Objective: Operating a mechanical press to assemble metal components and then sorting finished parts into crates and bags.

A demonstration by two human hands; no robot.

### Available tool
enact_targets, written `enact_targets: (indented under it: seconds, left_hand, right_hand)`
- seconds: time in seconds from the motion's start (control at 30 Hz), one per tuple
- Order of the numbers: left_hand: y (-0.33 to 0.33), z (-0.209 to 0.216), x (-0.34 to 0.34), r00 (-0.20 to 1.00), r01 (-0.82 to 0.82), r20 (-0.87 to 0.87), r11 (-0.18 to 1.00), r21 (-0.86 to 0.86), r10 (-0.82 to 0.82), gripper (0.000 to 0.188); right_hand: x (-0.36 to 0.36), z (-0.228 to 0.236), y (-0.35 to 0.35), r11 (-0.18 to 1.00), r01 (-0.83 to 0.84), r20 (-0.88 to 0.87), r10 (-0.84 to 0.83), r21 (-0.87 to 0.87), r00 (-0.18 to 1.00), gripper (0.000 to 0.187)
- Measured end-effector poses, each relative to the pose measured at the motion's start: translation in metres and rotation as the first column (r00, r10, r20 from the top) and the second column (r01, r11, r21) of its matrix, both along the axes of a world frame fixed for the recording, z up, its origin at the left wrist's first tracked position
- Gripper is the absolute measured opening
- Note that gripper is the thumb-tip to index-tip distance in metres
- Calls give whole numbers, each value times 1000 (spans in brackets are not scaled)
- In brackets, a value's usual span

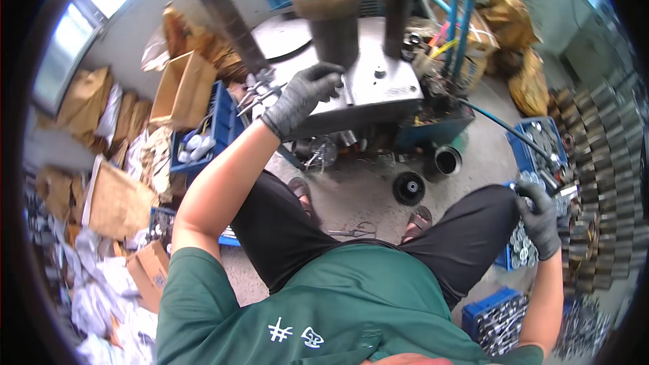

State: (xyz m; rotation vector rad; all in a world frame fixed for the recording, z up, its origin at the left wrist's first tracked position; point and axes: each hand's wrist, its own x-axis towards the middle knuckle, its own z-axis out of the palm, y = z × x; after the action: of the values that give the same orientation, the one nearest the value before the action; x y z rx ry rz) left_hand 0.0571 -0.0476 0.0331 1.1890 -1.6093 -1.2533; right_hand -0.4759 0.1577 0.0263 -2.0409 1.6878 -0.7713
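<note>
Left hand (pixel 304 98) curled, can't tell if pinching, slim rod (pixel 348 90) just right; right hand (pixel 541 220) loosely spread, knee (pixel 497 201) just left.

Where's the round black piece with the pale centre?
In the head view, the round black piece lies on the floor, right of centre, below and left of the hollow metal cylinder and just above the right sandal.
</note>
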Motion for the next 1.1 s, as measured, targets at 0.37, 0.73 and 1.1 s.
enact_targets:
  seconds: [0.37, 0.73, 1.1]
  left_hand:
    - [-41, -63, 200, 744, -653, 65, 744, -141, 665, 24]
    - [-8, -46, 188, 880, -413, 341, 886, 209, 330, 21]
    - [-25, -29, 122, 750, -374, 374, 816, -441, 546, 21]
  right_hand:
    - [200, -62, -160, 716, -696, -63, 698, 57, 713, 26]
    - [204, -107, -200, 639, -703, -153, 764, 311, 627, 37]
    - [206, -96, -196, 658, -656, -87, 727, 370, 681, 38]
